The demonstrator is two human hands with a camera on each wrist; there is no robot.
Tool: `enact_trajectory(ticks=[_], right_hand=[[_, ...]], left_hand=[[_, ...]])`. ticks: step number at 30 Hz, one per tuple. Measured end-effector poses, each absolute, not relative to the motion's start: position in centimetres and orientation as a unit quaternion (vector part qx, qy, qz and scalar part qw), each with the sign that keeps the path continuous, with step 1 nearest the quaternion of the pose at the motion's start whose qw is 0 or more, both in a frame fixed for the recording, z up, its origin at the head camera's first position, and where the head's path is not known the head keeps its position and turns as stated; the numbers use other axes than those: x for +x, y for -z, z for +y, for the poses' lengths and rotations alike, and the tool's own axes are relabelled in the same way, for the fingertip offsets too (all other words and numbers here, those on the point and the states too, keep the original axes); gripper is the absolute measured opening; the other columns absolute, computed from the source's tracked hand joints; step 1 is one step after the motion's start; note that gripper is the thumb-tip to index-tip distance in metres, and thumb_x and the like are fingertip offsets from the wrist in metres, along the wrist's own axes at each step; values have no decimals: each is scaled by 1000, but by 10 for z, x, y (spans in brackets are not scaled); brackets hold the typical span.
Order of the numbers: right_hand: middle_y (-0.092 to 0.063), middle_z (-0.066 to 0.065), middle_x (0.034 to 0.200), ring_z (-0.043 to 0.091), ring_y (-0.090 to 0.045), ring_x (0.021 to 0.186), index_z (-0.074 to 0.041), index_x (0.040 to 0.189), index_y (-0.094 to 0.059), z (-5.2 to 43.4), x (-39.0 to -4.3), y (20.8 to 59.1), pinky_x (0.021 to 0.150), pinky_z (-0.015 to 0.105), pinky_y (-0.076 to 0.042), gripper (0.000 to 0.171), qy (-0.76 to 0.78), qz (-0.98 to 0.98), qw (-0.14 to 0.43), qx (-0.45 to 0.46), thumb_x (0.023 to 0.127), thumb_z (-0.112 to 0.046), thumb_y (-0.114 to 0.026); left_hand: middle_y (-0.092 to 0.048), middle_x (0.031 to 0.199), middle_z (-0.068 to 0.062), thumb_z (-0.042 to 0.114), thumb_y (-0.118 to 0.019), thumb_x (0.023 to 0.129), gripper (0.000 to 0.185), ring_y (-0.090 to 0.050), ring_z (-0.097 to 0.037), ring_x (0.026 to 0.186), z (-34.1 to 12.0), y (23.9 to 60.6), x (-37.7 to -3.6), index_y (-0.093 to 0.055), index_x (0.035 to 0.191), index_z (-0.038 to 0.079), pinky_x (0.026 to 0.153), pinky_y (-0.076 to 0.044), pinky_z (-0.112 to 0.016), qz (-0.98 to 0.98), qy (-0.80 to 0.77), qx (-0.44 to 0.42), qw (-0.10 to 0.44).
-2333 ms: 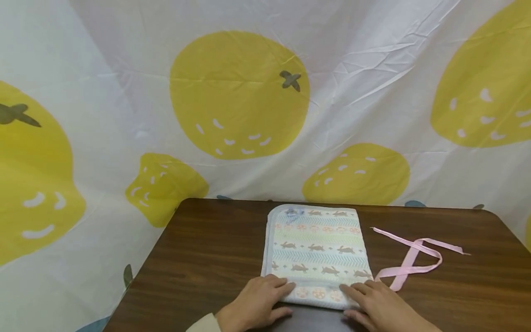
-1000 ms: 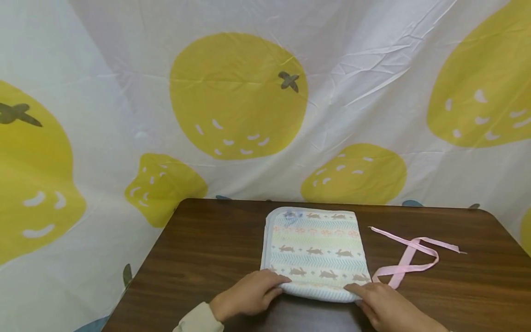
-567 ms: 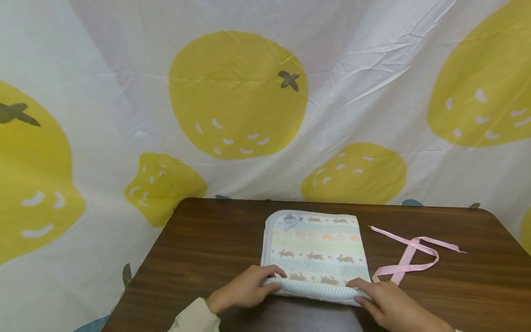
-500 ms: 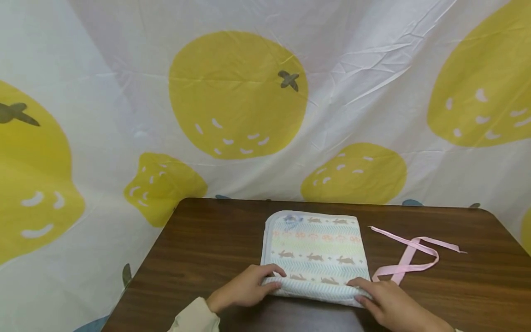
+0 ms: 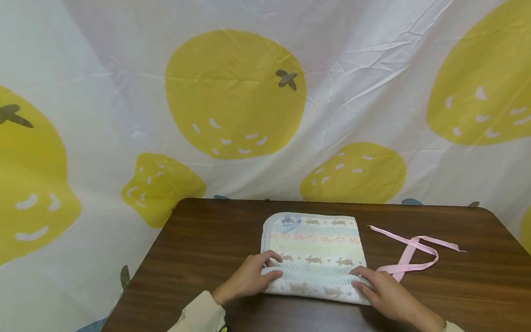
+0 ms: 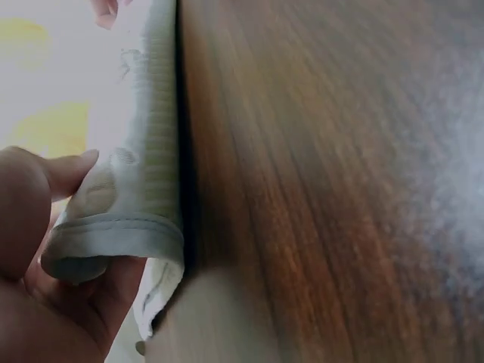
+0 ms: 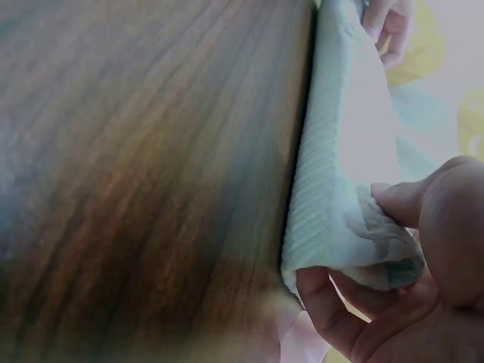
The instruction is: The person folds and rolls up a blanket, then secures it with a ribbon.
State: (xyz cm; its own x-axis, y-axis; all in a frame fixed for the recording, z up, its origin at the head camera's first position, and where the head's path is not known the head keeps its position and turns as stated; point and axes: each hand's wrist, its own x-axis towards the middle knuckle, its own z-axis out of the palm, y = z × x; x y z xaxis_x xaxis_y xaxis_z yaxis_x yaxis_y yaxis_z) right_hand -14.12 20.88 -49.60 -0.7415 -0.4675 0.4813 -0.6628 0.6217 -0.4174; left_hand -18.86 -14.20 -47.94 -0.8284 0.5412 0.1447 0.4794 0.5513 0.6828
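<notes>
A pale hanging sheet (image 5: 103,106) fills the whole far side of the room, printed with big yellow lemons and creased near the upper right, and its lower part drops behind a dark wood-grain counter (image 5: 199,249). A person sits or stands at this near side, I can't tell which, with cream sleeves (image 5: 201,313) reaching in. In front of them on the counter lies a soft patterned cloth (image 5: 315,249), with rows of brown rabbits, orange motifs and blue-green zigzags, a grey-blue border along its left side and a small bluish mark (image 5: 291,223) by the rounded far corner.

Its near edge is turned over into a thick roll. The left hand (image 5: 250,275) grips one end of that roll, thumb on top and fingers tucked beneath; the right hand (image 5: 386,293) pinches the other end in much the same way. The two hands are well apart, with the roll stretched between them.

Over to the right, just beside the cloth, a pink ribbon (image 5: 408,258) lies in a loose, crossed loop, its near part partly hidden behind the right hand.
</notes>
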Motion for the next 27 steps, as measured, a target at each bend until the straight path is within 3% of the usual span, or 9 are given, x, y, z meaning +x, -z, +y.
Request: enact_trajectory(ticks=[7,11,15,21,27], right_hand=[[-71,-6,82,-4,-53,71,-14,94,-68,203,-147,495,60,26,-48,11,-296,-913,140,243,85,-10,-75],[-71,-4,82,-1,-48,67,-14,92,-69,200,-148,495,60,26,-46,8,-302,-929,94,192,87,-15,-75],[-72,-1,85,3,-52,69,-14,91,-70,197,-149,494,62,27,-47,9,-300,-938,69,159,86,-16,-76],[-73,1,88,7,-56,73,-15,90,-70,194,-149,493,65,30,-49,10,-294,-943,60,144,84,-16,-77],[-72,1,87,8,-57,73,-14,88,-70,194,-149,493,65,31,-49,10,-291,-944,71,138,83,-15,-78]], left_hand=[[-71,103,-15,31,-77,87,30,-65,-25,95,-137,482,-192,-65,107,11,78,-53,-39,903,-378,204,23],[-70,98,-16,29,-80,83,32,-65,-25,91,-134,486,-192,-64,104,10,76,-52,-38,911,-366,189,3],[-71,101,-18,28,-82,81,34,-66,-27,92,-132,490,-193,-63,103,9,76,-53,-40,914,-361,184,-2],[-70,104,-20,27,-82,81,35,-65,-27,94,-131,490,-191,-63,101,7,79,-52,-43,915,-365,172,0],[-71,100,-17,28,-83,80,34,-61,-19,84,-129,492,-192,-63,99,7,74,-51,-37,915,-366,169,-9]])
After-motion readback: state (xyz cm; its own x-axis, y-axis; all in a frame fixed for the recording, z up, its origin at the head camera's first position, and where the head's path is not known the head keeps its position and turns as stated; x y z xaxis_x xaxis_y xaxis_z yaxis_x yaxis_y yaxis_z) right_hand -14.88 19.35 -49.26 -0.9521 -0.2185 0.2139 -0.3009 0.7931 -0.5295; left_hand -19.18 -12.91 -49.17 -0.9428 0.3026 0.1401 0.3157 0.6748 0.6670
